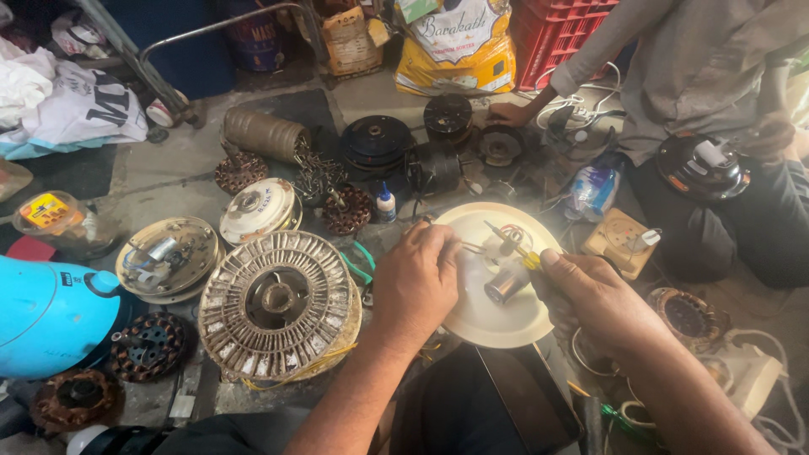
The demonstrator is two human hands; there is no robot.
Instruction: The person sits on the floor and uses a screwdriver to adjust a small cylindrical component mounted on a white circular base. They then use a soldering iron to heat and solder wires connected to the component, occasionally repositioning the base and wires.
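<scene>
Concrete workshop floor [160,177], cluttered | left hand [415,282] fingers pinching wires [472,247] | right hand [594,295] fingers pinching screwdriver [510,244]

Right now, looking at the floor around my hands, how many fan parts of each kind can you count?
Cream round covers: 3, the one under the left hand and right hand at, plus and
Copper-wound cores: 4
Large slotted rotor: 1
Black motor housings: 2
Total: 10
</scene>
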